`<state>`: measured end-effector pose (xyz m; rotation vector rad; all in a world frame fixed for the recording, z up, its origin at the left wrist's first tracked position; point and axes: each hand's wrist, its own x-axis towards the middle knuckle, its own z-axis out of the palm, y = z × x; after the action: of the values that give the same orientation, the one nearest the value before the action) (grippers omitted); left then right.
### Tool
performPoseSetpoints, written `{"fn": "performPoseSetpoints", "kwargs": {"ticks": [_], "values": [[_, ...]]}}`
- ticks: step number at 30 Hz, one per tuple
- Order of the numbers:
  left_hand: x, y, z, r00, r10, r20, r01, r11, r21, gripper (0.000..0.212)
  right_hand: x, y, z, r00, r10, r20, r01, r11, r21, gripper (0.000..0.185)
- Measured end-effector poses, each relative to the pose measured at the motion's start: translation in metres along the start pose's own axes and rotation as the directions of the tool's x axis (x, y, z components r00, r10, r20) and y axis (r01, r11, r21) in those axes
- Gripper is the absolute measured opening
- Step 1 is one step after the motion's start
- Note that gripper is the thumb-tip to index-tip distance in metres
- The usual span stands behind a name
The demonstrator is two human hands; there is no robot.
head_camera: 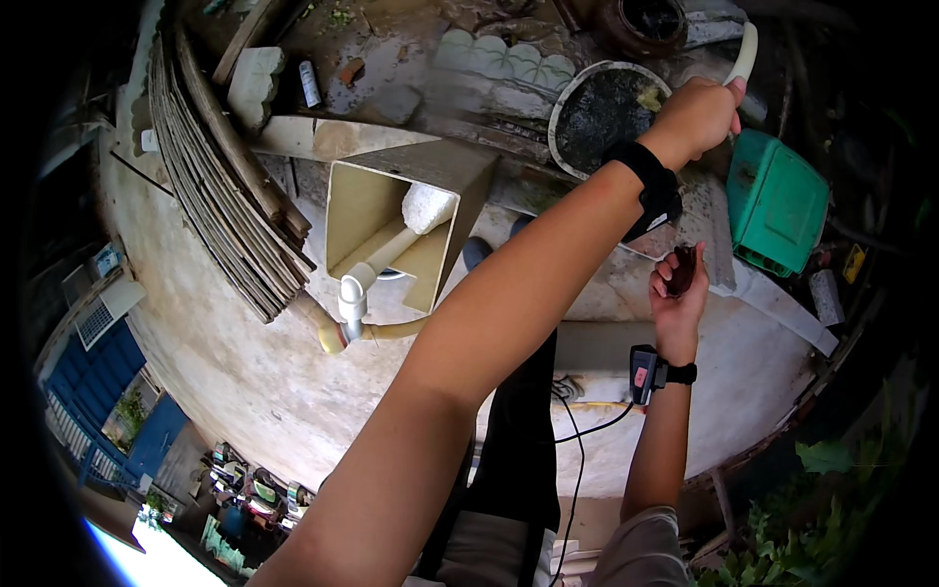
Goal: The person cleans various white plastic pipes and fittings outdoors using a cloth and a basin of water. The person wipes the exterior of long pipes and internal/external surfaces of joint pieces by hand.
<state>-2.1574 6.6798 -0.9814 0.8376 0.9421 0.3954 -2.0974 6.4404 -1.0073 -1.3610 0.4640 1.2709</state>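
Note:
My left hand (697, 121) reaches far to the upper right, closed around a pale curved handle-like object (746, 53) whose other end I cannot make out. Beneath that wrist is a round tub (598, 121) of dark water with a yellowish leaf-like scrap in it. Lower down, my right hand (678, 293) is palm up, its fingers curled around a small dark red-brown object (682, 271), too dark to name. Both wrists wear black straps with a small device. A green plastic crate (777, 202) lies tilted to the right of both hands.
A beige open box (396, 165) holds a white pipe (389, 249) and a white rough lump (428, 208). Wooden poles (227, 191) lean at left. A brown glazed jar (642, 33) and scalloped edging (506, 62) stand beyond. A black cable (582, 455) hangs from the right wrist device.

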Motion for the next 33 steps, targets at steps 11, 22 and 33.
{"fn": "performPoseSetpoints", "kwargs": {"ticks": [11,22,33], "values": [[0.009,0.007,-0.002,0.998,0.046,0.032,-0.047,0.999,0.027,0.056,0.016,-0.013,-0.005,1.000,0.000,-0.024,0.000,1.000,-0.008,0.032],[0.017,0.006,-0.004,0.999,0.029,0.013,-0.029,0.999,0.032,0.057,0.025,-0.016,-0.004,0.996,0.085,-0.007,-0.085,0.996,0.021,0.026],[-0.011,0.009,-0.020,0.993,-0.059,0.105,0.058,0.998,0.008,0.053,0.026,-0.026,-0.007,0.995,0.050,0.090,-0.058,0.994,0.093,0.021]]}}
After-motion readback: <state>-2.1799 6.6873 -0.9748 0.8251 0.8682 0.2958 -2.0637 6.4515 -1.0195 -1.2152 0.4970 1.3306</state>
